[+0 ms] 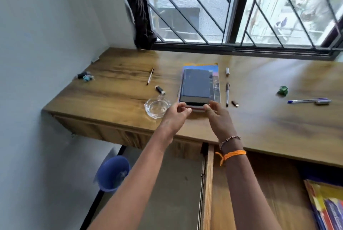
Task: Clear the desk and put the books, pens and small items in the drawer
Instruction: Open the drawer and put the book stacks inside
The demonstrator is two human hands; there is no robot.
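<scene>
My left hand (178, 111) and right hand (216, 112) sit at the near end of the book stack (197, 86), mid-frame on the counter (118, 88), fingers loosely curled and grasping nothing yet. If I lift unevenly, I think the dark top book could slide off. The glass ashtray (157, 108) sits just left of my left hand and could get knocked. The open drawer (278, 189) waits at lower right, roomy.

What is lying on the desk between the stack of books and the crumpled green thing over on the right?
In the head view, a silver pen lies beside the stack of books, with a small cap above it and a dark stick below. Beyond them, bare wood reaches the crumpled green thing.
</scene>
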